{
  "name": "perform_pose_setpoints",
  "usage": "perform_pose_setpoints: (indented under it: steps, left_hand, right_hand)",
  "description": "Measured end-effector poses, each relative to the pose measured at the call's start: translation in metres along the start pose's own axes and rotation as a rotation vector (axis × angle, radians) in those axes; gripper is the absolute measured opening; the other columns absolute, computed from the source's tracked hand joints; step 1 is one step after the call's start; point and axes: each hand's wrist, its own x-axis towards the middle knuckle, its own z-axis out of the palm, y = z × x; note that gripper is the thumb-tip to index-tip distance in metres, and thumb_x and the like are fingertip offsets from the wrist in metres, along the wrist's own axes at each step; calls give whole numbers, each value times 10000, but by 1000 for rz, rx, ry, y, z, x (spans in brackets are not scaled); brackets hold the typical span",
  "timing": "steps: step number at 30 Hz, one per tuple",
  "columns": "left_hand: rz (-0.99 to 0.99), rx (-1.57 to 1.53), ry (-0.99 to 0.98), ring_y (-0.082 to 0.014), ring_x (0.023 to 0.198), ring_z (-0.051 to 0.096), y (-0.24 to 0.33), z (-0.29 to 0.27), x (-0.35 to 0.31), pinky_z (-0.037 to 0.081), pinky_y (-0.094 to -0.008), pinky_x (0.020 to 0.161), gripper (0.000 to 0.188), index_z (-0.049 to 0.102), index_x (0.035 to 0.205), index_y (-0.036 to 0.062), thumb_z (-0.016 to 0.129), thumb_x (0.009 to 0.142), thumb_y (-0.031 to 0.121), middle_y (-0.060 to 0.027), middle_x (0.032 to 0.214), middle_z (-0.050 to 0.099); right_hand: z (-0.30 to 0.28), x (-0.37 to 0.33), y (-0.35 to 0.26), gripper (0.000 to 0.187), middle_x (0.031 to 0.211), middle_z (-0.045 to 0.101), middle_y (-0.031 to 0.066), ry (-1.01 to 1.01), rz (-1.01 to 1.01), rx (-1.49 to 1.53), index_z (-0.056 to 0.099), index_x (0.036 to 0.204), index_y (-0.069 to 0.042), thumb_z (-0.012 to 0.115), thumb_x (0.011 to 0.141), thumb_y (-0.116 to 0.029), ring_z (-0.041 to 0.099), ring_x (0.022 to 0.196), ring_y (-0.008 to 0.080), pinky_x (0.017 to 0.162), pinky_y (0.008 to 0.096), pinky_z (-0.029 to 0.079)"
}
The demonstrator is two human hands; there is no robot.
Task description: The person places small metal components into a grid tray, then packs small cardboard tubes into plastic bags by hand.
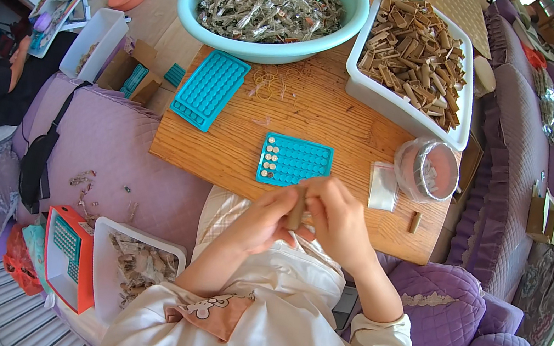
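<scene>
"While both hands meet low at centre frame, what do they have?"

"The left hand (261, 222) is curled around a brown tube (295, 213), and the right hand (336, 218) pinches its upper end."

"Any more tubes close by?"

"One loose tube (415, 222) lies on the table (359, 149), right of centre."

"How far along does it look?"

"Beyond the hands, the turquoise tray (303, 164) has small round pieces (267, 157) in its two left columns; its other pockets look bare, so I'd judge it mostly unfilled. Farther off, upper right, a white bin (389, 105) is heaped with tubes."
</scene>
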Motion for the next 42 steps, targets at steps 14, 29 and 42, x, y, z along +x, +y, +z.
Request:
perform_pose_setpoints:
  steps: [14, 29, 42]
  left_hand:
    - [-694, 1819, 822, -304, 675, 564, 18, -119, -287, 456, -352, 608, 160, 629, 723, 90, 597, 603, 191, -143, 719, 589]
    - [-250, 1755, 1433, -307, 664, 567, 77, -165, -306, 436, -396, 592, 151, 613, 725, 70, 533, 698, 196, -156, 679, 569]
    - [-19, 1389, 1974, -324, 781, 588, 148, -372, -238, 459, -387, 694, 304, 578, 851, 7, 633, 689, 259, -191, 816, 606]
  right_hand:
    - [-123, 145, 137, 176, 906, 546, 123, 183, -121, -1013, 601, 839, -61, 523, 684, -31, 499, 887, 303, 755, 373, 430]
    - [-114, 165, 157, 210, 1065, 496, 67, 264, 27, -1383, 551, 948, -90, 521, 745, -134, 481, 976, 257, 797, 413, 390]
    - [-126, 90, 129, 145, 840, 599, 115, 574, -170, -1003, 549, 876, -17, 533, 801, -141, 558, 756, 294, 770, 394, 397]
